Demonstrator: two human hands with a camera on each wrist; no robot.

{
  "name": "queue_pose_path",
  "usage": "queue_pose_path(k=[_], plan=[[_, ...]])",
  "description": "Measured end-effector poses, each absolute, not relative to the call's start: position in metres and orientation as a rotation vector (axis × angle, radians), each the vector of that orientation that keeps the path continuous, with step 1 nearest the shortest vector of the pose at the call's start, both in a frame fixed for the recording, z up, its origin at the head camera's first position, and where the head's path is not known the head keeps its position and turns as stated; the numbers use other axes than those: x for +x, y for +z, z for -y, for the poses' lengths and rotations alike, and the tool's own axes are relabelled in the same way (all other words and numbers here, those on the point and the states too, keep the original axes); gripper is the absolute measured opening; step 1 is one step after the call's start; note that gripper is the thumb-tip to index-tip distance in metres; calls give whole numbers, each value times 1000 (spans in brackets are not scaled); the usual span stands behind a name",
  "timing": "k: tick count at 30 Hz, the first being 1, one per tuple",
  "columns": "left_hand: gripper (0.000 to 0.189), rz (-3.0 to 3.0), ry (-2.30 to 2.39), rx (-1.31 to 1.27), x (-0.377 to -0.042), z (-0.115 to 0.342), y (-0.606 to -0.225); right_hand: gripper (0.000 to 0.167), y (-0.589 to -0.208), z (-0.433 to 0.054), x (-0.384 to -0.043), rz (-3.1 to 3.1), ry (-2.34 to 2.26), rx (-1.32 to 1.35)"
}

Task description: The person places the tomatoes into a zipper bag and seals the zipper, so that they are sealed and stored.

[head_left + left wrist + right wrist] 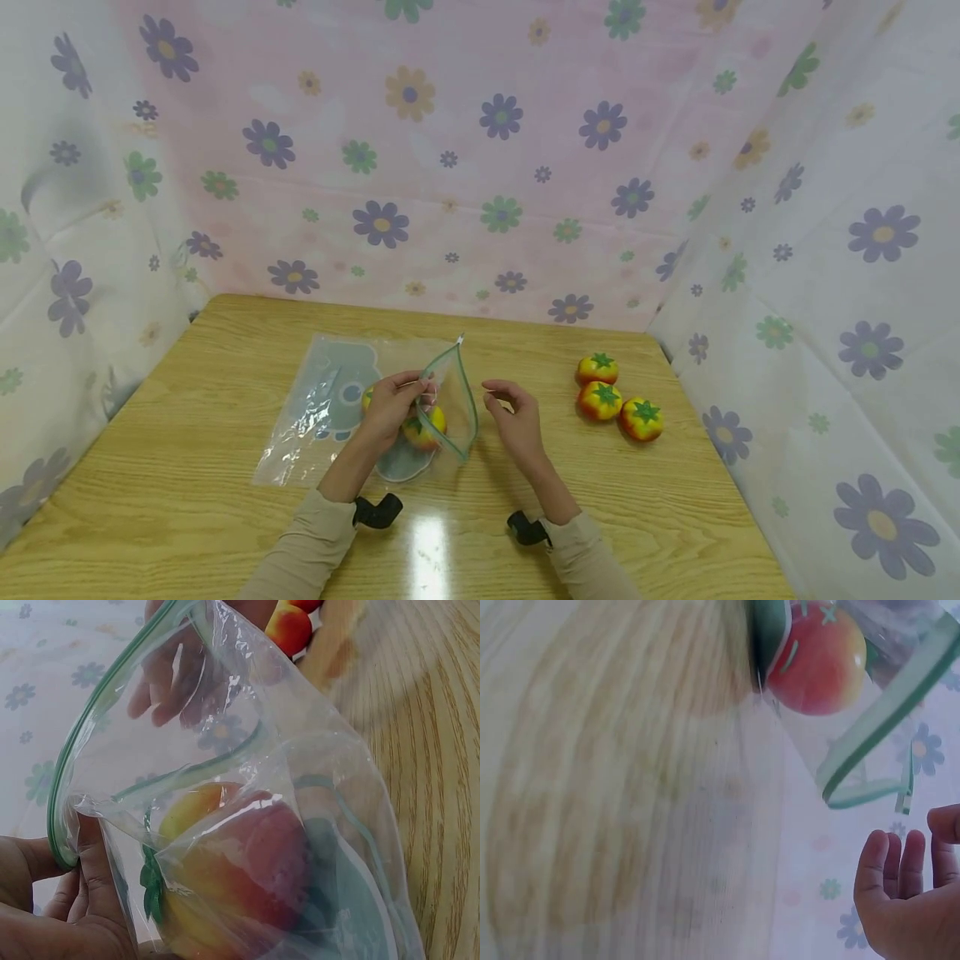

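Note:
A clear zip bag [288,442] with a grey-blue cartoon print lies on the table, its green-edged mouth [472,400] raised and spread. My left hand [390,408] pinches the rim of that mouth between thumb and fingers, also seen in the left wrist view [67,900]. Inside the bag sits a red-and-yellow toy tomato [232,870] with a green leafy top; a yellow bit of another [367,400] shows behind the left hand. To the right of the mouth, my right hand [519,421] is apart from the bag, fingers loosely bent, with nothing in it [915,900].
Three more toy tomatoes [600,402] sit close together on the right side of the wooden table [187,417]. Flower-printed cloth [450,192] hangs behind and along both sides. Black wrist pieces [378,511] are on both forearms.

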State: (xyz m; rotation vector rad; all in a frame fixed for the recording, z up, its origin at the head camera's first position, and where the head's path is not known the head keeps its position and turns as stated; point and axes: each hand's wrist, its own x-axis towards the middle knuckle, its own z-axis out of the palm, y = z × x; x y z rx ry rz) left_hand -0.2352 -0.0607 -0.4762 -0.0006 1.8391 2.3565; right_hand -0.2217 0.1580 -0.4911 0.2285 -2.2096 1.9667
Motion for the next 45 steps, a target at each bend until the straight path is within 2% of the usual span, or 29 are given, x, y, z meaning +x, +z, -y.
queue_pose_path(k=[8, 15, 28, 41, 45], plan=[[30, -1820, 2369, -16, -236, 61, -479, 23, -492, -172, -226, 2139, 2137, 166], [31, -1792, 2387, -10, -235, 61, -479, 30, -498, -185, -230, 2224, 2085, 117], [32, -1792, 2387, -7, -235, 64, -479, 28, -494, -222, -236, 2377, 1694, 137], [32, -1809, 2377, -21, -234, 65, -480, 29, -490, -259, -245, 2132, 1263, -137], [32, -1805, 2385, -25, -234, 65, -479, 39, -485, -271, -245, 2204, 1188, -213]])
